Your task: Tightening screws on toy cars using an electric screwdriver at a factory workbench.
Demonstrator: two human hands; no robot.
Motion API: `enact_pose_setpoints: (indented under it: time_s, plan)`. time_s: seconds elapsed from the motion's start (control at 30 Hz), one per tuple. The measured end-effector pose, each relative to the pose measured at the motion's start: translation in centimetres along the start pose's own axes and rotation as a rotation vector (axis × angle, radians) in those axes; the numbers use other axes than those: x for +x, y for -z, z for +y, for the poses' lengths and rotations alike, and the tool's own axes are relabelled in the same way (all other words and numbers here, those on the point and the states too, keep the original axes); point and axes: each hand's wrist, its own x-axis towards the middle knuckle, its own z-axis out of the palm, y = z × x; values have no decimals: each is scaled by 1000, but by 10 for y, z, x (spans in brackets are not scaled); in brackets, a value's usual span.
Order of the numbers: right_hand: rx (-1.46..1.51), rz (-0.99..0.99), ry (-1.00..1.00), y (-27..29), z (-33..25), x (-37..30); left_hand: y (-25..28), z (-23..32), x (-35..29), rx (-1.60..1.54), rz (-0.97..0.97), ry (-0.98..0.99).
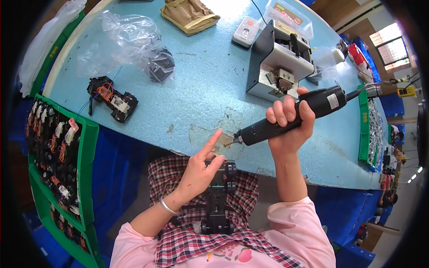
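My right hand (290,120) is wrapped around a black electric screwdriver (263,131), raised at a slant over the table's front edge. Its bit points down to the left, close to my left hand (199,173). On that hand the index finger is stretched out and the thumb stands apart from it; the other fingers are hidden. Below and beside the thumb, a black toy car chassis (217,201) with wheels rests over my lap, its upper end at the table edge. Whether hidden fingers touch it cannot be seen.
A wired car chassis (113,99) lies on the blue table (196,76) at left, near a clear plastic bag (129,38). At the back are a brown cloth bundle (190,15) and a metal-fronted machine (281,60). Green trays of parts (87,165) (364,129) flank me.
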Motion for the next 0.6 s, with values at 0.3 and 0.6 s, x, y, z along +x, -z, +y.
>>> enact_pose_setpoints:
  time_s: [0.3,0.6]
  plan:
    - [6,13,-73,-14,10,-14,-2,3,-12,47,51,11]
    - [-9,-113,-50,-17,7,-16,2,10,-12,90,43,-11]
